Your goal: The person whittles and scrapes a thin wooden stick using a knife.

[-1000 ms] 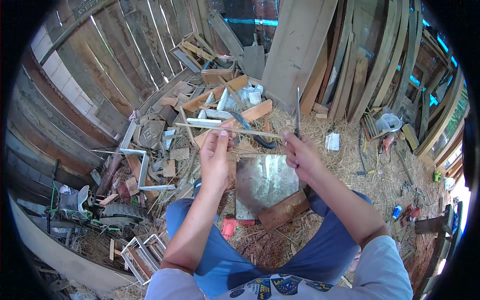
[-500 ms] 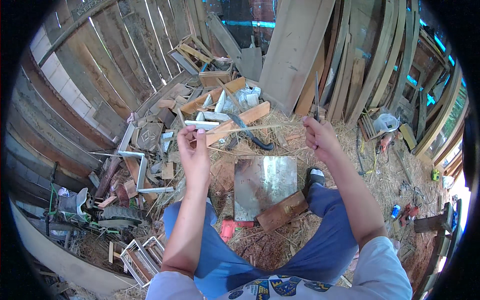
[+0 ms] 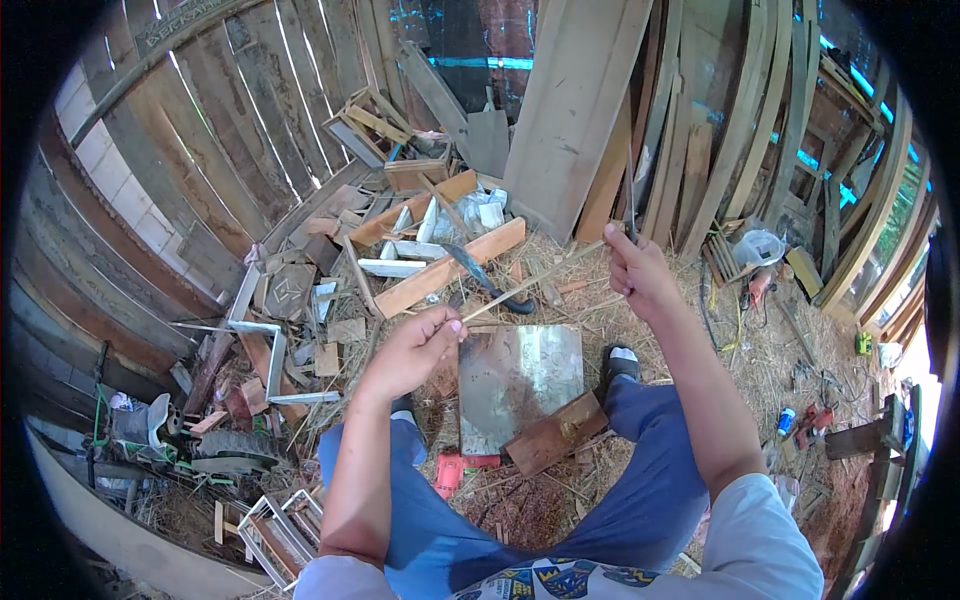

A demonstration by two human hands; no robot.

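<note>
Pinching one end of a thin wooden strip (image 3: 535, 280), the left hand (image 3: 410, 350) that I follow through the remote head view has its thumb and fingers closed, just beyond the far-left corner of the square grey panel (image 3: 520, 375). The strip runs from there, slanting beyond the panel's far edge, to the right hand (image 3: 638, 272), which I see beyond and to the right of the same panel. The right fingers are curled shut around the base of a narrow blade (image 3: 630, 192) that points away from the panel; I cannot tell whether they also clasp the strip's far end.

A brown wooden block (image 3: 555, 432) lies tilted across the panel's near-right corner. By the near-left corner I note a red tool (image 3: 455, 472), and beside the right edge a dark-shod foot (image 3: 620, 368). Past the panel's far edge lies a dark tool with a curved handle (image 3: 515, 304), crossing an orange-brown plank (image 3: 450, 268); white-painted wood pieces (image 3: 395, 268) lie farther still, to the left. Well beyond the panel, a broad board (image 3: 575, 125) leans upright.
</note>
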